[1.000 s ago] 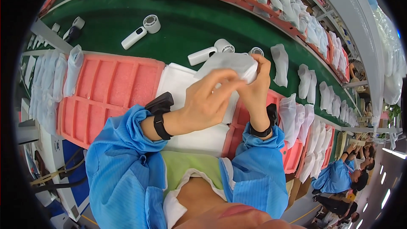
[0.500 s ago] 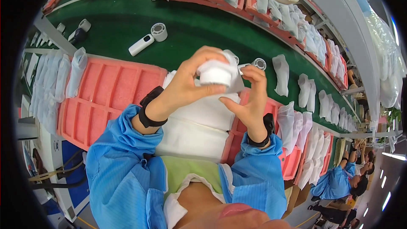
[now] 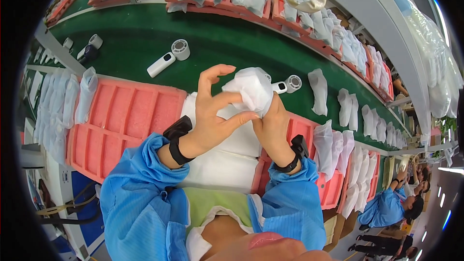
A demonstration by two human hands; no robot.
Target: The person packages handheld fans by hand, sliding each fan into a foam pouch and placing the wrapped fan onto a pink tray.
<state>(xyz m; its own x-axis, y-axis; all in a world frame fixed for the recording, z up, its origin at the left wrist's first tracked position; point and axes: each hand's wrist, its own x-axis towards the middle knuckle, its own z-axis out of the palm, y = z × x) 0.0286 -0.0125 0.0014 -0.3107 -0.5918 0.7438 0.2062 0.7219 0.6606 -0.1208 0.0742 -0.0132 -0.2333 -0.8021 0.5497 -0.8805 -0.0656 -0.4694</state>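
A handheld fan in a thin white bag is between my hands, above a stack of white bags. Its wrapped round head shows; the rest is hidden. My right hand is closed on the bag's lower right side. My left hand bears on the bag's left side with the thumb and a bent finger, while another finger arches free above. Just beyond, a bare white fan lies on the green belt, partly covered by the bag.
Another white fan lies farther left on the belt. Pink compartment trays stand on my left, with bagged fans at their edge. More bagged fans lie to the right. Loaded pink trays line the far side. A co-worker is at far right.
The bag now covers the fan's white round part that showed before. My right hand has closed on the bag from an open curl. My left hand has shifted lower, one finger lifting away.
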